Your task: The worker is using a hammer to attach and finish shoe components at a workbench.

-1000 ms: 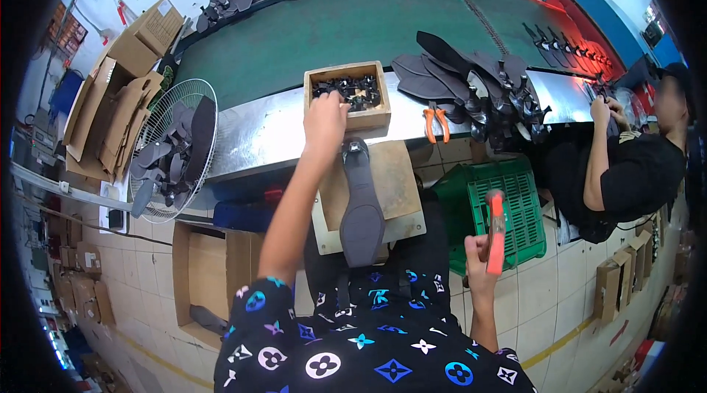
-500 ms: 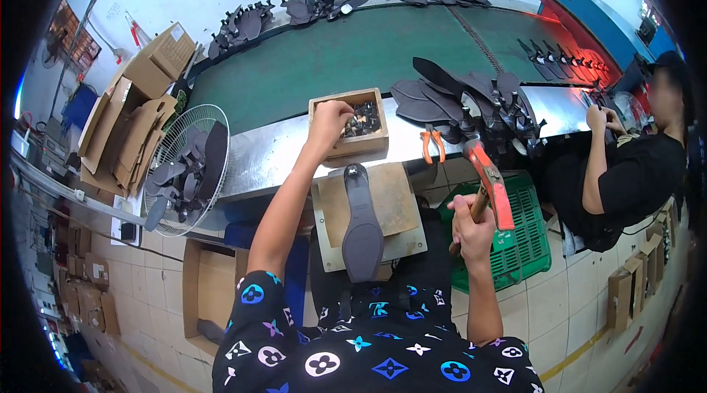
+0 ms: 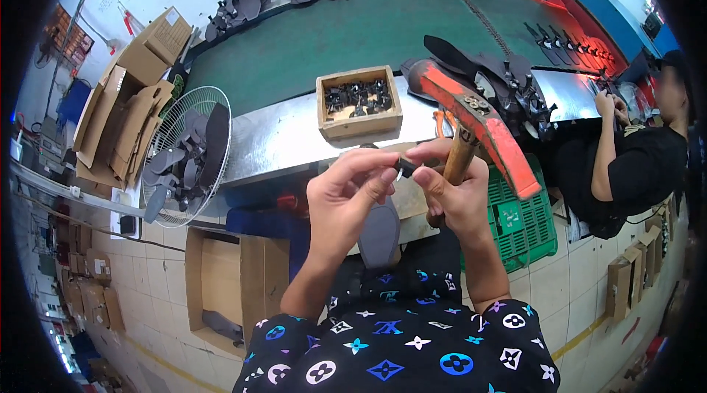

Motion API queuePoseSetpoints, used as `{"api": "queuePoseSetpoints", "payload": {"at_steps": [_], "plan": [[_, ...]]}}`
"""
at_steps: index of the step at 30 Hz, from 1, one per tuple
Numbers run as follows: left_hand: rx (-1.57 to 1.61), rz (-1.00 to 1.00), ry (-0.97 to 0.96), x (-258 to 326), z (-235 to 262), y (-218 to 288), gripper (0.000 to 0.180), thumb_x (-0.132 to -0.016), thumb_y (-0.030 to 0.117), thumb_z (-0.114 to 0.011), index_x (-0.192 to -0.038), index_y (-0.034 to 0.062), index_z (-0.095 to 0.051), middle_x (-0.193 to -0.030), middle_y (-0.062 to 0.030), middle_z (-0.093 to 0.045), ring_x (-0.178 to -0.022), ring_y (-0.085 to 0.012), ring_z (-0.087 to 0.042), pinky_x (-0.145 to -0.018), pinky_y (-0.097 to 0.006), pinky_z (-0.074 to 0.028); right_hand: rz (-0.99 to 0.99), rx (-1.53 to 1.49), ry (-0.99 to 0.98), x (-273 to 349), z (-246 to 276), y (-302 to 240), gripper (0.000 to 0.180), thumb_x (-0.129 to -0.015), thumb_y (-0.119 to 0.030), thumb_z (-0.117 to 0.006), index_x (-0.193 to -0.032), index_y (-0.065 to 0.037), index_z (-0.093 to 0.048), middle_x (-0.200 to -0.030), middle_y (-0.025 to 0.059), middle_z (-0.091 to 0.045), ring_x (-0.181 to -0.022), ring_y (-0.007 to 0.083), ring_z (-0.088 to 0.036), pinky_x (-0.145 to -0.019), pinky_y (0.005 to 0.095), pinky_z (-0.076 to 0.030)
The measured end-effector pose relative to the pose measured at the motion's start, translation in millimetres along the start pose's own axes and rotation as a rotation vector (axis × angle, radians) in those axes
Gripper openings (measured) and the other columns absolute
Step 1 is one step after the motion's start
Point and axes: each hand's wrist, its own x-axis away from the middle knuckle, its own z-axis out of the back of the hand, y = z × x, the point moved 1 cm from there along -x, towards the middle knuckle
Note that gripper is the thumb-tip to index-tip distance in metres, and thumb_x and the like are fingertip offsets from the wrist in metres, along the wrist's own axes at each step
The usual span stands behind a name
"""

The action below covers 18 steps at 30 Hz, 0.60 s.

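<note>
Small black part [image 3: 406, 165] pinched btwn both hands, mid-scene above the lap, near side of the metal bench [image 3: 287, 135]. Left hand [image 3: 345, 198] closed on it w/ thumb + forefinger; right hand [image 3: 449, 190] fingertips touch same part while palm grips wooden handle of red-headed hammer [image 3: 475, 124], head angled up and right. Dark shoe sole [image 3: 378, 231] sits just below hands on wooden block. Wooden box [image 3: 359, 101] of black parts further off on bench. Green crate [image 3: 519, 220] to right; fan [image 3: 184, 154] to left.
</note>
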Motion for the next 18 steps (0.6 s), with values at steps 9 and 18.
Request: {"api": "queuePoseSetpoints", "payload": {"at_steps": [9, 18], "plan": [[0.46, 0.24, 0.063, 18, 3, -32, 0.023, -0.096, 0.008, -0.066, -0.115, -0.0041, -0.065, -0.089, -0.008, -0.067, -0.074, -0.0117, -0.064, -0.055, -0.022, -0.048, 0.026, -0.005, 0.06, 13, -14, 18, 0.023, -0.091, -0.013, -0.073, -0.107, 0.002, -0.065, -0.1, 0.014, -0.07, -0.047, 0.0035, -0.049, -0.041, 0.0181, -0.037], [-0.801, -0.049, 0.183, -1, 22, -79, 0.033, -0.084, 0.022, -0.077, -0.108, 0.0019, -0.067, -0.108, -0.011, -0.064, -0.11, -0.0293, -0.053, -0.094, -0.04, -0.042, -0.208, 0.105, 0.113, 9, 9, 47, 0.013, -0.094, -0.007, -0.065, -0.101, 0.0, -0.057, -0.101, 0.019, -0.073, -0.042, 0.0025, -0.045, -0.039, 0.0179, -0.037]]}}
